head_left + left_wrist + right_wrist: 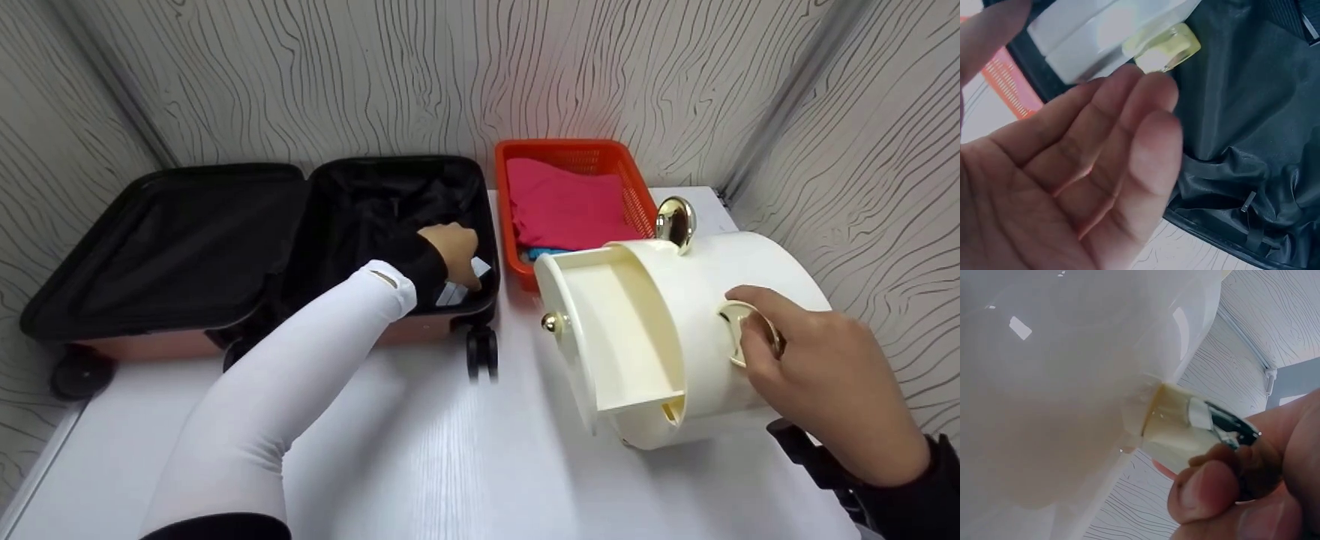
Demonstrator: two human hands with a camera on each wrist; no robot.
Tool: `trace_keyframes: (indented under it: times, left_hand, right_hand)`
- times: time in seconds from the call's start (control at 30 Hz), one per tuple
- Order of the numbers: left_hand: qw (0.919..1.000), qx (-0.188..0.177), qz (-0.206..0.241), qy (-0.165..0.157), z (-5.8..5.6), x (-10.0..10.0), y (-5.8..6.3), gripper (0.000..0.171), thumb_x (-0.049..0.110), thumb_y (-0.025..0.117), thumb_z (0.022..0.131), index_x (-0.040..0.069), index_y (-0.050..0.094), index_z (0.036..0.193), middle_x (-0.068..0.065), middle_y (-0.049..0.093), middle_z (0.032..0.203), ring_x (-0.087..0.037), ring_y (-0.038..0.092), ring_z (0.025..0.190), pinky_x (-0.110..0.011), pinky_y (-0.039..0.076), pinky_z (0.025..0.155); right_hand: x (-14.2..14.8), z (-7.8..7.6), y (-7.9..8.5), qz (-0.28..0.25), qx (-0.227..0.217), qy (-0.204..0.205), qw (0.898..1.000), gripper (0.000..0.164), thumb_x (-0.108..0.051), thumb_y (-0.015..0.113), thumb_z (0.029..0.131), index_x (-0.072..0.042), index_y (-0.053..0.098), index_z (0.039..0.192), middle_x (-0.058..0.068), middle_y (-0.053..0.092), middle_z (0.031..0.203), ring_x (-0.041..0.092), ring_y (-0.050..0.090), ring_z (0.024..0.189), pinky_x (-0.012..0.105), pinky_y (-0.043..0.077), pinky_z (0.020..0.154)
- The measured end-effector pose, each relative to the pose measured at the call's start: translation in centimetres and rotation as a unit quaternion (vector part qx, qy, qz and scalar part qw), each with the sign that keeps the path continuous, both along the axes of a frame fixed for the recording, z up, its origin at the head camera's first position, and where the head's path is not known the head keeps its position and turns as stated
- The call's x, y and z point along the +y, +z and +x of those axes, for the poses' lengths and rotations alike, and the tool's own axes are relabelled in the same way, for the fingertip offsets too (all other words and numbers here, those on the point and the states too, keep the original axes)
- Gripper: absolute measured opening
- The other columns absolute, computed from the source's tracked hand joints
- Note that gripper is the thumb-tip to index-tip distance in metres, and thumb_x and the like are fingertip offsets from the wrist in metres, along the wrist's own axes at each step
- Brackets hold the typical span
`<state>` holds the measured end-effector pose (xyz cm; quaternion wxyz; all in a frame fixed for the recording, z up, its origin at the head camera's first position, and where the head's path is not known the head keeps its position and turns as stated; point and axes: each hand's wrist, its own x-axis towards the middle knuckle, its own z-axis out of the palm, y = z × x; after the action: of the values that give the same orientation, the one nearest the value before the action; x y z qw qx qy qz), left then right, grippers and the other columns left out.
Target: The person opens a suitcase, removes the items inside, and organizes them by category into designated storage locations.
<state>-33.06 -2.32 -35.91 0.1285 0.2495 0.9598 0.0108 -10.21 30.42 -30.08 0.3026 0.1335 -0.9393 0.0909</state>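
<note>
My left hand (455, 251) is down in the right half of an open black-lined suitcase (390, 187). Beside its fingers, at the near right corner, lies a white box-like thing (452, 293). In the left wrist view the fingers are loosely bent, the thumb stands apart, and the white thing with its yellowish cap-like part (1165, 50) is just beyond the fingertips. My right hand (825, 367) grips the gold-and-cream handle (1179, 430) on the side of a cream rounded case (757, 262). The case is tilted, and its drawer (619, 322) with a gold knob (553, 322) is pulled out.
A red basket (637, 176) holding folded pink cloth (566, 202) stands behind the case, right of the suitcase. The suitcase's other half (202, 240) lies open at left. Patterned walls (375, 75) close off the back and sides of the white table (405, 435).
</note>
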Motion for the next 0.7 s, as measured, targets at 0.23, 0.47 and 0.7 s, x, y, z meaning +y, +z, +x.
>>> trace_keyframes:
  times: [0.23,0.47,0.7]
  left_hand:
    - [0.9997,-0.001,0.016,0.02,-0.3,-0.3,-0.8,0.023,0.032,0.07,0.077,0.011,0.067,0.086,-0.006,0.067,0.087,-0.023,0.06,0.075,-0.04,0.05,0.068]
    - [0.9969,0.044,0.052,0.039,-1.0,-1.6,0.8,0.025,0.035,0.064,0.077,0.01,0.066,0.08,-0.006,0.068,0.083,-0.026,0.064,0.073,-0.044,0.052,0.067]
    - [0.9883,0.089,0.109,0.06,-1.0,-2.7,4.9,0.025,0.036,0.064,0.078,0.014,0.057,0.068,-0.001,0.058,0.067,-0.022,0.057,0.061,-0.04,0.048,0.057]
  right_hand:
    - [0.1,0.1,-0.1,-0.002,0.007,0.003,1.0,0.027,-0.002,0.054,0.081,-0.009,0.07,0.102,-0.012,0.025,0.046,0.003,0.019,0.041,0.023,0.018,0.04]
    - [0.1,0.1,0.0,-0.002,0.004,0.003,1.0,0.027,-0.002,0.055,0.081,-0.009,0.07,0.103,-0.011,0.025,0.046,0.004,0.02,0.042,0.023,0.018,0.04]
    - [0.1,0.0,-0.1,-0.004,0.007,0.003,1.0,0.029,-0.002,0.054,0.081,-0.01,0.07,0.103,-0.01,0.025,0.045,0.005,0.02,0.042,0.024,0.018,0.04]
